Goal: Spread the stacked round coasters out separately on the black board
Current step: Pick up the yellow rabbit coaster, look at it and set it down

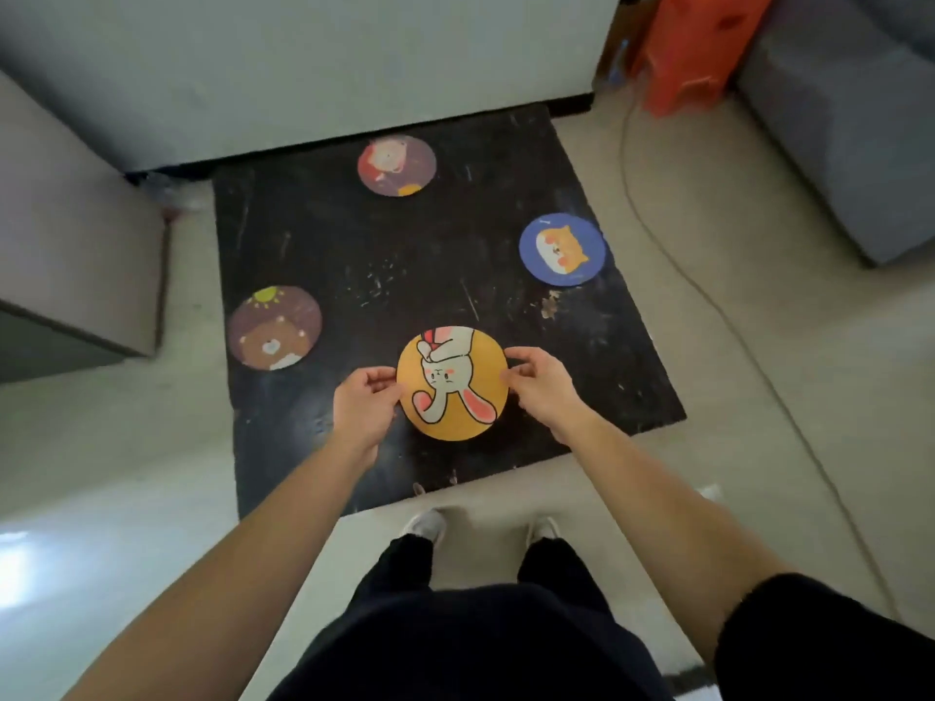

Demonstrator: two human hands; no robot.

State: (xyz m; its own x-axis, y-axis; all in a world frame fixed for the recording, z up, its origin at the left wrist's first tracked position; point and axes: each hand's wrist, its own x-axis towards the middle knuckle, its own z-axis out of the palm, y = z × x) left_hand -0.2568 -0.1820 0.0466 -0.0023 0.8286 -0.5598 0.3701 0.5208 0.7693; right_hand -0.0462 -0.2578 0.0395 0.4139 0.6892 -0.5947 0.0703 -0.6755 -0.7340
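The scuffed black square board (405, 275) lies flat on the pale tiled floor (708, 346), its far edge against a white wall or cabinet base, and carries four round coasters laid apart from one another. A grey upholstered sofa (835, 118) occupies the upper right, with an orange plastic stool (693, 48) beside it and a thin cable (657, 230) trailing across the floor to the right of the board. Both bare forearms reach forward and down from the lower corners of the view, converging on the near middle of the board. The yellow round coaster with a white rabbit drawing (452, 383) sits there, held between both hands at opposite edges; whether it rests on the board or is slightly lifted cannot be told. The left hand (362, 404) pinches its left rim, thumb on top, fingers curled. The right hand (539, 384) pinches its right rim likewise, wrist bent inward. The brown round coaster with a bear and sun (274, 327) lies near the left edge, well apart from the yellow one. The blue round coaster with an orange animal (562, 249) lies at the right edge. The dark red round coaster with a pale animal (397, 164) lies near the far edge. The person's dark trousers and light shoes (427, 523) stand just short of the board's near edge.
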